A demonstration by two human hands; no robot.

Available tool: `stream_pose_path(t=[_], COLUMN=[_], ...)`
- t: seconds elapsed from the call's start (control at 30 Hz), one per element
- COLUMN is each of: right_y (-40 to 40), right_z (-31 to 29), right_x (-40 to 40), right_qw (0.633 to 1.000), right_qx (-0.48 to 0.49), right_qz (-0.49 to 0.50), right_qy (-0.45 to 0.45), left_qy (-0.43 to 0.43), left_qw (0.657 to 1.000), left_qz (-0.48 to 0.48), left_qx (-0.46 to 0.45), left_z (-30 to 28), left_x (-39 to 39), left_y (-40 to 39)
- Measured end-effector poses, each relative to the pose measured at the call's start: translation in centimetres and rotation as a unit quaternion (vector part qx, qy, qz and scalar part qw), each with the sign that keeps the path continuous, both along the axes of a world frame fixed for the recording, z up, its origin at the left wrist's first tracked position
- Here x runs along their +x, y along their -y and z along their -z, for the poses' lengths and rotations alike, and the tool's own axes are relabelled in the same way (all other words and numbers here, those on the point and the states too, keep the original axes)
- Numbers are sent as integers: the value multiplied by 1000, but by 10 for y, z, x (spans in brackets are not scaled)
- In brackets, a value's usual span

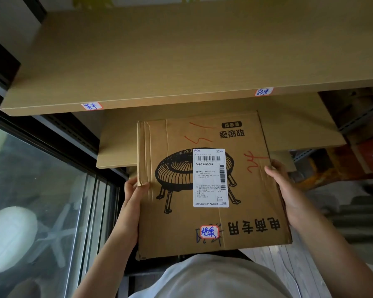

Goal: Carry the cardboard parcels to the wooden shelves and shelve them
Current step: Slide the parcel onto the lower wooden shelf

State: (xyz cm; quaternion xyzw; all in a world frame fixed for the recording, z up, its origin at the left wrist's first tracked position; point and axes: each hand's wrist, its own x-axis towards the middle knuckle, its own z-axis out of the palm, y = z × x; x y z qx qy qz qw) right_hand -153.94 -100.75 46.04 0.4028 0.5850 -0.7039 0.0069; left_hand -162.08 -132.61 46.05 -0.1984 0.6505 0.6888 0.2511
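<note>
A flat brown cardboard parcel (pixel 205 186) printed with a black line drawing of a round heater and carrying a white shipping label (pixel 210 177) is held level in front of the person's chest. The left hand (pixel 132 201) clasps its left edge and the right hand (pixel 283 188) its right edge. Its far end reaches over the lower light wooden shelf (pixel 116 147), beneath the wider upper wooden shelf (pixel 159 61).

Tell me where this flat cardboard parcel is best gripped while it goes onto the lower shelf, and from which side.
Judging by its pose, the cardboard parcel is best gripped on its two opposite side edges, near the middle. It is broad and flat, so one palm per side balances it. The left hand and right hand already come in that way, leaving the far edge free to slide onto the lower shelf.
</note>
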Motion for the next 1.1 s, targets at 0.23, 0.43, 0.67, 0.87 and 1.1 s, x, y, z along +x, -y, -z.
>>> stream_pose_path(t=[0.23, 0.43, 0.67, 0.87, 1.1], right_y=[-6, -9, -5, -11, -22], right_z=[31, 51, 56, 57, 51], right_x=[-7, -20, -24, -20, -25], right_qw=[997, 996, 996, 995, 995], right_qx=[-48, -50, -44, -45, 11], right_qz=[52, 58, 43, -8, -11], right_qy=[8, 36, 61, 90, 99], left_qy=[21, 30, 36, 35, 48], left_qw=[999, 998, 998, 998, 993], left_qz=[41, 52, 44, 59, 87], left_qx=[-5, 8, 11, 14, 56], left_z=[16, 37, 50, 52, 54], left_x=[-30, -49, -56, -58, -57], left_y=[-16, -27, -30, -23, -17])
